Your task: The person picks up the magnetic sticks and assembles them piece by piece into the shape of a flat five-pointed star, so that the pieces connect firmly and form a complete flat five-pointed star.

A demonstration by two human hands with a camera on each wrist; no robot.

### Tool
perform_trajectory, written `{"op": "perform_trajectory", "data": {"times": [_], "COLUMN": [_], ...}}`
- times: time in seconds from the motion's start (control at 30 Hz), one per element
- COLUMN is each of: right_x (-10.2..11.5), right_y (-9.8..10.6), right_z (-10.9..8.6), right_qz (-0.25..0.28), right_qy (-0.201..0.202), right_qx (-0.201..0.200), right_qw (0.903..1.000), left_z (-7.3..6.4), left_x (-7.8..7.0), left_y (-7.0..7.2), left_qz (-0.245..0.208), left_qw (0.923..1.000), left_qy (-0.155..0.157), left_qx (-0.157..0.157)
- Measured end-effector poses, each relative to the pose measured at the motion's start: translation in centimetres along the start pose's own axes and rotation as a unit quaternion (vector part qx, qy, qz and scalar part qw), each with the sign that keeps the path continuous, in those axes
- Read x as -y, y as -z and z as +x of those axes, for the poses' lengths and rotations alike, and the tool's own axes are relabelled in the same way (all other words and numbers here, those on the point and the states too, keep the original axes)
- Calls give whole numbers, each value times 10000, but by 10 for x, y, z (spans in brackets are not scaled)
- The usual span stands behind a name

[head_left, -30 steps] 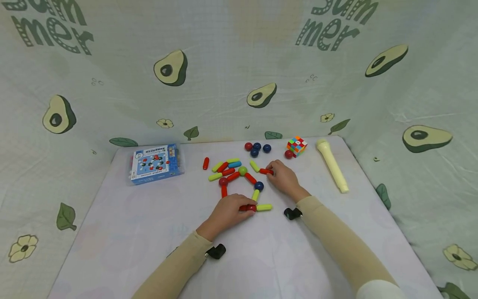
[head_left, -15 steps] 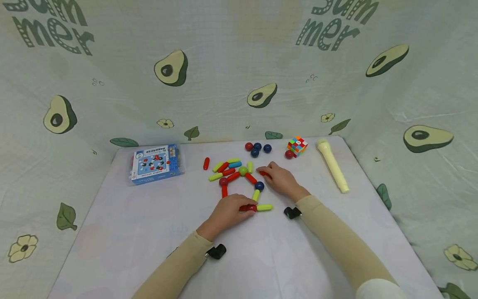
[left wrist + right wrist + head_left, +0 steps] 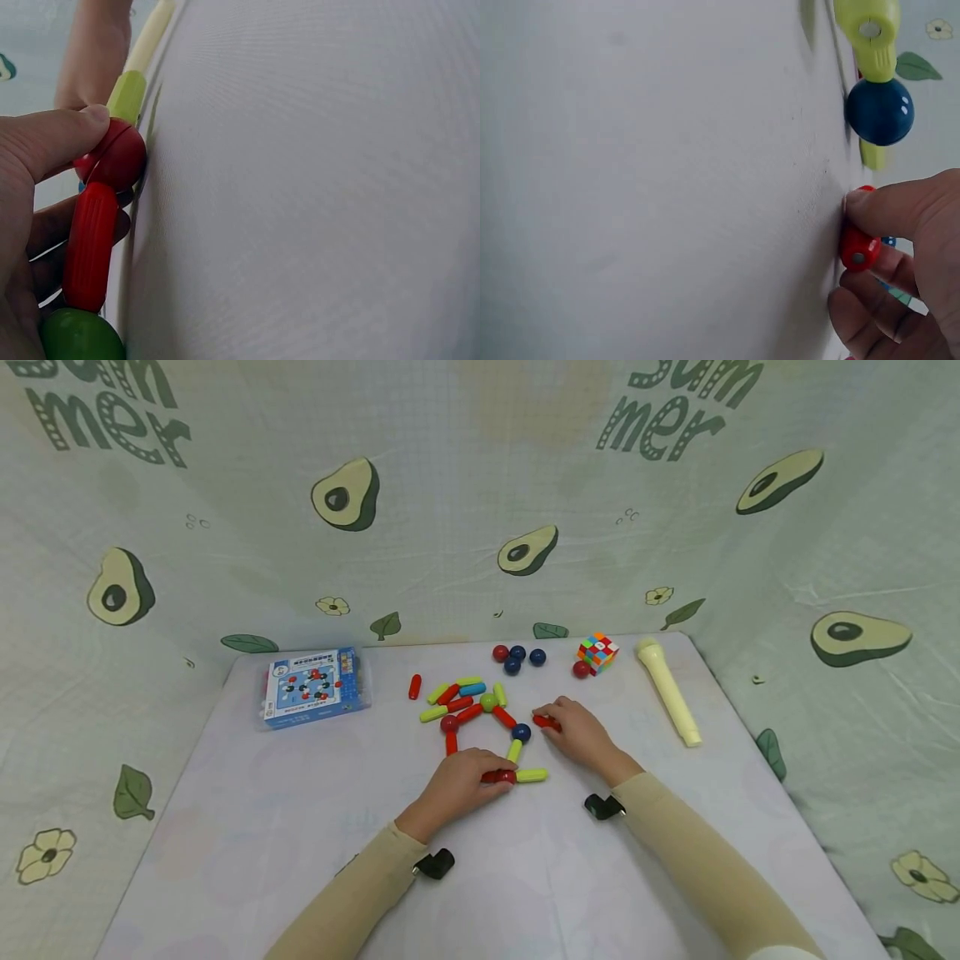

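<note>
Magnetic rods and balls form a ring on the table. My left hand [image 3: 467,777] is at its near side, pinching a red ball [image 3: 124,159] that joins a red rod [image 3: 90,247] and a yellow-green rod [image 3: 532,775]. A green ball [image 3: 81,337] shows at that red rod's other end in the left wrist view; the hand hides it from the head view. Right of the ring's blue ball [image 3: 521,732], my right hand [image 3: 577,735] pinches a loose red rod [image 3: 859,249] between thumb and fingers, at the table surface. A yellow-green rod [image 3: 500,694] lies beside the light green ball [image 3: 488,702].
Several loose rods [image 3: 453,690] lie behind the ring. Farther back are blue balls [image 3: 512,667], red balls [image 3: 500,652] and a puzzle cube [image 3: 597,652]. A blue box [image 3: 311,687] stands left; a cream stick-like object [image 3: 667,692] lies right.
The right hand first brought the red rod left against the loose yellow-green rod, which swung round towards the light green ball. It then drew the red rod back right and nearer. The left hand stayed still.
</note>
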State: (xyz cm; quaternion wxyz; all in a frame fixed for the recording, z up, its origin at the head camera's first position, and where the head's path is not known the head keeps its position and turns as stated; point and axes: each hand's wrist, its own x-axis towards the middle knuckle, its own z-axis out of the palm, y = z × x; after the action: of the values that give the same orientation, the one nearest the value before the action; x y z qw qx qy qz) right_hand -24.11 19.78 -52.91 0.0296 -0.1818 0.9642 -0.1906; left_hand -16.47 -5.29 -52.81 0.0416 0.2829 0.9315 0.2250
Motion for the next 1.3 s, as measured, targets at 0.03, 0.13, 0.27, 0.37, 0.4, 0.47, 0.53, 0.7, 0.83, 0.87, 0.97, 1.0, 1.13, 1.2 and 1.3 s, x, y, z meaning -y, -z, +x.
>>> {"op": "perform_trajectory", "data": {"times": [0.03, 0.13, 0.27, 0.37, 0.4, 0.47, 0.53, 0.7, 0.83, 0.87, 0.97, 1.0, 1.13, 1.2, 1.3], "right_x": [0, 2, 4, 6, 6, 7, 8, 13, 16, 16, 17, 18, 18, 18, 17], "right_y": [1, 3, 5, 6, 6, 6, 6, 5, 5, 5, 3, 3, 0, 0, -1], "right_z": [-3, -13, -26, -33, -35, -38, -42, -46, -45, -44, -43, -42, -43, -43, -43], "right_qz": [2, -39, -95, -65, -19, 74, 255, 707, 909, 957, 1060, 1085, 1158, 1216, 1291], "right_qy": [-1, 18, 65, 81, 77, 81, 68, 20, 39, 46, 11, -17, -147, -199, -235], "right_qx": [6, 38, 37, 32, 34, 49, 66, -20, -150, -159, -117, -98, -73, -94, -102], "right_qw": [10000, 10000, 9999, 9999, 10000, 9999, 9996, 9975, 9957, 9953, 9943, 9940, 9931, 9923, 9913], "left_z": [0, 0, 0, 0, 0, -1, -1, 0, 0, 0, 0, 0, 1, 1, 1], "left_x": [0, -1, -2, -2, -2, -2, -2, -1, -1, -1, -1, -1, -1, 0, 0], "left_y": [0, 1, 1, 1, 2, 2, 2, 1, 0, 0, -1, -1, -2, -2, -2], "left_qz": [3, 4, -17, -25, -28, -21, -13, -7, 21, 28, 21, 16, 20, 28, 45], "left_qw": [10000, 10000, 10000, 10000, 10000, 10000, 10000, 10000, 10000, 10000, 10000, 10000, 10000, 10000, 10000], "left_qy": [-6, 6, 35, 52, 57, 73, 72, 34, 17, 18, 21, 19, 39, 54, 71], "left_qx": [-3, -3, 19, 38, 39, 46, 50, 46, 40, 35, 29, 29, 20, 15, 10]}}
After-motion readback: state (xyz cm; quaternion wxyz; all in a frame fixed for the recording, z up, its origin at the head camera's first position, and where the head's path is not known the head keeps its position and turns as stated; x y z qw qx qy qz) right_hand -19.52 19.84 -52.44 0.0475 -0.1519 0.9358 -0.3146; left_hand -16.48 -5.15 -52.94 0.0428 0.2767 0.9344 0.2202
